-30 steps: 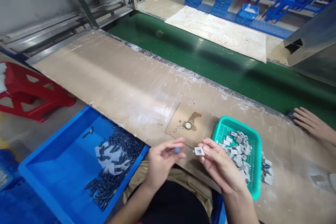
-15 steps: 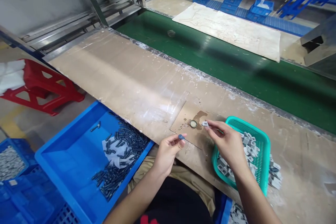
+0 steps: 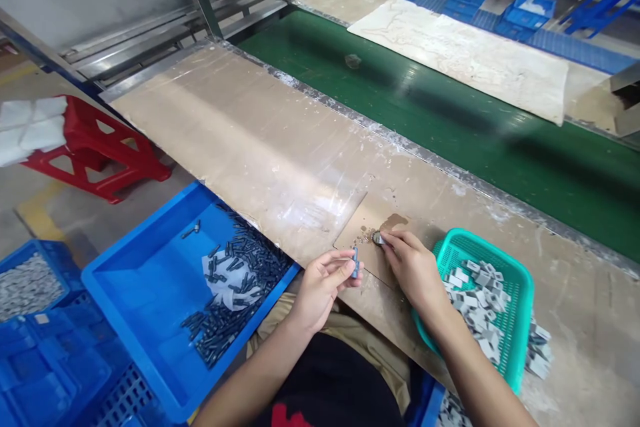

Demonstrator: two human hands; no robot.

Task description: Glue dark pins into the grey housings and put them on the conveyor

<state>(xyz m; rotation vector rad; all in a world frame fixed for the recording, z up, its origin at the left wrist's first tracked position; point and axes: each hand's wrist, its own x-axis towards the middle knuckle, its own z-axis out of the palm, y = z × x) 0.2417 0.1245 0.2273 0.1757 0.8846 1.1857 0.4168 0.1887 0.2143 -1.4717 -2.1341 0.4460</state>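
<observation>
A small blue part (image 3: 355,263) is held upright between the thumb and fingers of the left hand (image 3: 327,280), above the near edge of the workbench (image 3: 240,127). A light-grey block (image 3: 381,239), mostly hidden by fingertips, is pinched by the right hand (image 3: 413,270) at a small round dish (image 3: 376,236); whether the dish's contents are touched cannot be told. The dish is set on a cardboard sheet (image 3: 357,220), which is marked by a brown wet stain (image 3: 395,221) and droplets.

Just beside the right forearm, a green plastic basket (image 3: 526,327) is partly filled with grey blocks (image 3: 483,300), and more blocks (image 3: 540,350) are heaped outside its far-right side. On the left, below the bench top, dark stick-like parts (image 3: 213,333) are gathered in a blue tray (image 3: 140,293), some of them scattered over a crumpled white sheet (image 3: 230,277).

Beyond the bench, a green conveyor belt (image 3: 320,60) is partly overlapped by a pale board (image 3: 460,47). White bundles (image 3: 35,123) are stacked on a red stool (image 3: 110,163).
</observation>
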